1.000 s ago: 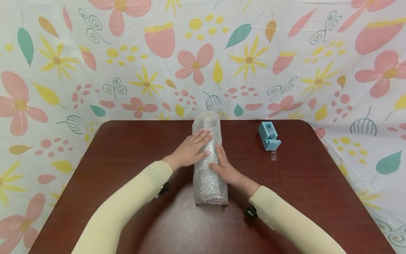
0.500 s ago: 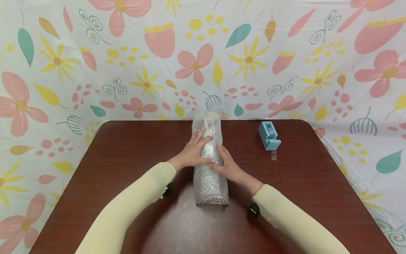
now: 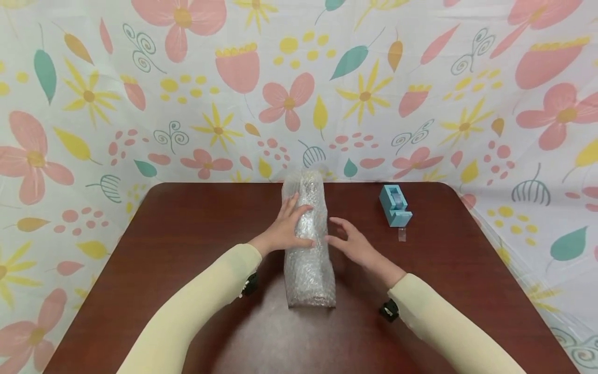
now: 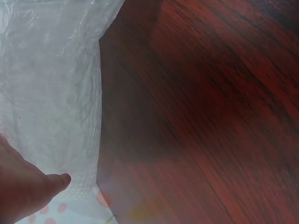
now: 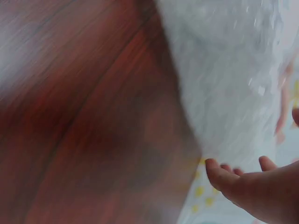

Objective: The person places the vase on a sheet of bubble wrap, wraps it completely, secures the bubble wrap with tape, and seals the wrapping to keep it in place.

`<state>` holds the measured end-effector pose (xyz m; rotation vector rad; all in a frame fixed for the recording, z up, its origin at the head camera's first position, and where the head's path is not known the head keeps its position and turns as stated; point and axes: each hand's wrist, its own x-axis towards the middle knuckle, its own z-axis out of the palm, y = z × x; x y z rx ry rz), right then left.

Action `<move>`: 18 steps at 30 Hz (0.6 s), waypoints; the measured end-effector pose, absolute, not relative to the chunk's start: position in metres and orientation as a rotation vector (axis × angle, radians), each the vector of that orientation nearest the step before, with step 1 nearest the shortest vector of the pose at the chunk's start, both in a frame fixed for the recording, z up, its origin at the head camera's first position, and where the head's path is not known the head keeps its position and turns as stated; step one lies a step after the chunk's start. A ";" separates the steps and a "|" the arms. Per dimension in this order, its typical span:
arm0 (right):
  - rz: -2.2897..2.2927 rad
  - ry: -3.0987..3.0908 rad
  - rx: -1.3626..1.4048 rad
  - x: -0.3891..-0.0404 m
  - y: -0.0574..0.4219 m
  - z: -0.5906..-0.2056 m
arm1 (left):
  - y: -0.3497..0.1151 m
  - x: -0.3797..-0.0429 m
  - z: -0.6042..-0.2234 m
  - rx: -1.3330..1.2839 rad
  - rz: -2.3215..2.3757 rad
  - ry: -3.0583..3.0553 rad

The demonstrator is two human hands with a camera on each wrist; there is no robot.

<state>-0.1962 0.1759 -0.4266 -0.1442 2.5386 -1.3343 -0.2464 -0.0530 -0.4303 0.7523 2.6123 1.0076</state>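
Observation:
A long bundle in clear bubble wrap point(image 3: 310, 275) stretches from the middle of the table to its far edge in the head view. My left hand point(image 3: 282, 229) rests on its left side and top, thumb and fingers spread. In the left wrist view, part of the left hand point(image 4: 28, 186) lies against the wrap point(image 4: 51, 93). Just right of the bundle, my right hand point(image 3: 357, 246) holds nothing, its fingers loosely bent toward the wrap. The right wrist view shows that right hand point(image 5: 257, 186) beside the wrap point(image 5: 224, 84). Whatever the wrap encloses is hidden.
A light blue tape dispenser point(image 3: 395, 206) stands at the back right of the dark red-brown table point(image 3: 196, 218). A short strip of clear tape point(image 3: 402, 235) hangs from its front. A flower-patterned cloth point(image 3: 285, 62) rises behind the table.
The left hand spread its fingers and shifted slightly toward the near side on the bundle. The right hand has come off the wrap and moved to the right. The head view has tilted slightly up.

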 end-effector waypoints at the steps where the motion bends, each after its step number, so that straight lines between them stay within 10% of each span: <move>1: -1.377 2.548 -0.097 -0.197 0.182 -0.429 | -0.054 -0.246 -0.430 0.748 1.010 2.612; 18: -1.577 2.657 0.366 -0.207 0.264 -0.448 | -0.055 -0.249 -0.432 0.754 0.967 2.621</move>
